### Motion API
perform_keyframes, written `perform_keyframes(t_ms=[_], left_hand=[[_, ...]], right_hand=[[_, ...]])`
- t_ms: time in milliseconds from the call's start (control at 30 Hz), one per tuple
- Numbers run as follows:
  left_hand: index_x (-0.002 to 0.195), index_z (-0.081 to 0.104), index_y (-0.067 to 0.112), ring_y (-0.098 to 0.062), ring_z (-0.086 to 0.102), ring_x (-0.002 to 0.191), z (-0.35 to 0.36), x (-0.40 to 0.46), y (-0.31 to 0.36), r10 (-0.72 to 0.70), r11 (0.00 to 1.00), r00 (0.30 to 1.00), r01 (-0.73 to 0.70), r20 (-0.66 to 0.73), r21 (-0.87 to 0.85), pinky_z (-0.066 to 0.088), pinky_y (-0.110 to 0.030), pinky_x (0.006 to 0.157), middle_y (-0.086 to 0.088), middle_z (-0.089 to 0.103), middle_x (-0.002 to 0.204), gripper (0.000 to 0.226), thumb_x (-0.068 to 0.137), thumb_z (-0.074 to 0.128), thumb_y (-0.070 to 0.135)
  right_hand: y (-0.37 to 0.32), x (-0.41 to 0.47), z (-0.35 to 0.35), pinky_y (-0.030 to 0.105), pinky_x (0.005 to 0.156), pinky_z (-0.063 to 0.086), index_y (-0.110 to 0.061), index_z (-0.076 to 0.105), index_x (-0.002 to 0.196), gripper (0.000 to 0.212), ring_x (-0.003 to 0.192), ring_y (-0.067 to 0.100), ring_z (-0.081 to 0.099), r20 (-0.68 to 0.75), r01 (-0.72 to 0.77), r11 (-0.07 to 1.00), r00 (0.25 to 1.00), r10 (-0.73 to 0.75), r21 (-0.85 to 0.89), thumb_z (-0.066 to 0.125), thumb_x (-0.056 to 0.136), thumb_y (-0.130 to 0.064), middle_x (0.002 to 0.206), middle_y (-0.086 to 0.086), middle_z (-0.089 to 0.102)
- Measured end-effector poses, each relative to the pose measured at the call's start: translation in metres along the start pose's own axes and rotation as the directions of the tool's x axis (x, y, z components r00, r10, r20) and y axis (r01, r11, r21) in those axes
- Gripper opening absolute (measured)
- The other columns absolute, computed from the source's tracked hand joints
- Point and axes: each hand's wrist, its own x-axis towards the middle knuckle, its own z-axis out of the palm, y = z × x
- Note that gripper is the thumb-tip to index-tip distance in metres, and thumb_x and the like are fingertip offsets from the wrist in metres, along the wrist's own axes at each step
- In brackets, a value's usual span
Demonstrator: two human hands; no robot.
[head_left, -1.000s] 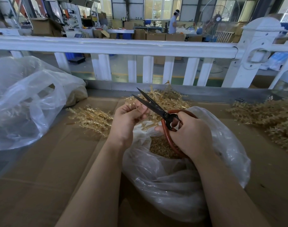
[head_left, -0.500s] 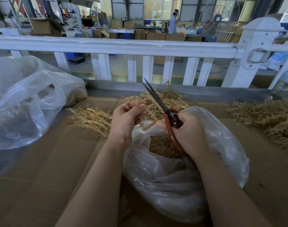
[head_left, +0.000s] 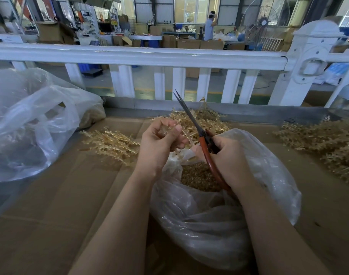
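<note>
Our left hand (head_left: 159, 141) pinches a gold plastic sprig (head_left: 181, 150) over the open clear bag (head_left: 269, 175) so trimmings drop in, while our right hand (head_left: 227, 155) grips closed red-handled scissors (head_left: 195, 124).

Scissors: black-bladed steel scissors with red-brown loop handles (head_left: 191, 118), blades almost together, tips pointing up and away, gripped in my right hand (head_left: 227, 155).
Sprig: thin golden plastic sprig (head_left: 184, 133), pinched in my left hand (head_left: 159, 141), just beside the blades.

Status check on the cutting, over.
Left hand pinches gold sprig. Right hand grips scissors, blades nearly shut, over open bag. Nothing in the way.
</note>
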Motion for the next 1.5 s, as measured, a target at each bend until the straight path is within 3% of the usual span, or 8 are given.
perform_keyframes(t_ms=[233,367,467,567,733,1000,1167,1500], left_hand=[[0.097,0.063,-0.006,-0.015,0.064,0.065,0.002,0.0,-0.001,0.052,0.998,0.999,-0.052,-0.004,0.026,0.055,-0.024,0.065,-0.009,0.067,0.072,0.012,0.095,0.061,0.006],[0.082,0.065,0.007,-0.008,0.059,0.061,0.005,0.0,0.0,0.079,0.995,0.994,-0.074,-0.077,0.065,0.051,-0.02,0.062,0.001,0.063,0.066,0.014,0.095,0.061,0.005],[0.075,0.063,0.015,-0.006,0.055,0.058,0.006,0.0,0.0,0.093,0.995,0.987,-0.088,-0.129,0.049,0.049,-0.019,0.06,0.005,0.059,0.063,0.022,0.095,0.06,0.006],[0.077,0.061,0.013,-0.005,0.051,0.059,0.005,0.001,0.001,0.112,0.994,0.984,-0.111,-0.135,0.01,0.047,-0.018,0.06,0.004,0.056,0.065,0.021,0.096,0.058,0.005],[0.073,0.059,0.016,-0.008,0.049,0.063,0.005,0.002,0.0,0.117,0.993,0.988,-0.116,-0.099,0.009,0.047,-0.018,0.063,0.002,0.054,0.065,0.027,0.094,0.054,0.001],[0.089,0.063,0.006,-0.009,0.05,0.069,0.003,0.001,0.0,0.123,0.991,0.992,-0.122,-0.013,0.047,0.047,-0.02,0.07,-0.007,0.055,0.078,0.014,0.097,0.052,0.004],[0.075,0.065,0.025,-0.01,0.052,0.072,0.002,0.0,0.002,0.132,0.991,0.991,-0.132,0.014,0.029,0.049,-0.021,0.072,-0.011,0.055,0.082,0.031,0.097,0.052,0.007],[0.068,0.068,0.037,-0.002,0.054,0.069,0.006,-0.002,0.007,0.115,0.993,0.993,-0.115,0.033,0.009,0.048,-0.019,0.071,0.014,0.061,0.07,0.047,0.1,0.05,0.007]], right_hand=[[0.001,0.001,0.002,0.04,0.072,0.061,-0.032,0.07,0.079,0.011,0.069,0.005,0.069,-0.024,-0.012,0.996,1.0,0.011,-0.083,0.079,0.085,-0.036,0.074,-0.018,0.072],[-0.002,-0.001,0.002,0.029,0.071,0.057,-0.042,0.065,0.082,0.038,0.077,-0.002,0.067,-0.038,-0.022,0.994,0.999,0.018,-0.112,0.068,0.064,-0.076,0.081,-0.03,0.069],[-0.003,-0.003,0.002,0.018,0.062,0.046,-0.042,0.062,0.081,0.053,0.08,-0.011,0.061,-0.038,0.007,0.977,0.999,-0.016,-0.215,0.056,0.058,-0.089,0.083,-0.036,0.065],[-0.001,-0.005,0.003,0.019,0.061,0.043,-0.036,0.064,0.086,0.061,0.073,-0.006,0.06,-0.033,0.029,0.954,0.999,-0.041,-0.297,0.054,0.06,-0.09,0.075,-0.024,0.066],[-0.001,-0.005,0.001,0.021,0.065,0.046,-0.033,0.064,0.098,0.058,0.078,-0.005,0.057,-0.016,0.061,0.929,0.997,-0.072,-0.364,0.059,0.07,-0.084,0.081,-0.023,0.063],[-0.004,-0.008,0.0,0.018,0.056,0.041,-0.029,0.061,0.081,0.053,0.065,0.0,0.056,-0.059,0.087,0.899,0.991,-0.124,-0.43,0.064,0.07,-0.081,0.067,-0.016,0.06],[-0.006,-0.009,0.0,0.017,0.051,0.032,-0.028,0.055,0.068,0.054,0.057,0.002,0.053,-0.061,0.117,0.894,0.986,-0.158,-0.433,0.062,0.069,-0.081,0.058,-0.013,0.056],[-0.005,-0.009,0.0,0.014,0.053,0.035,-0.026,0.059,0.068,0.059,0.059,0.003,0.056,-0.059,0.14,0.928,0.984,-0.17,-0.346,0.057,0.064,-0.085,0.06,-0.012,0.059]])
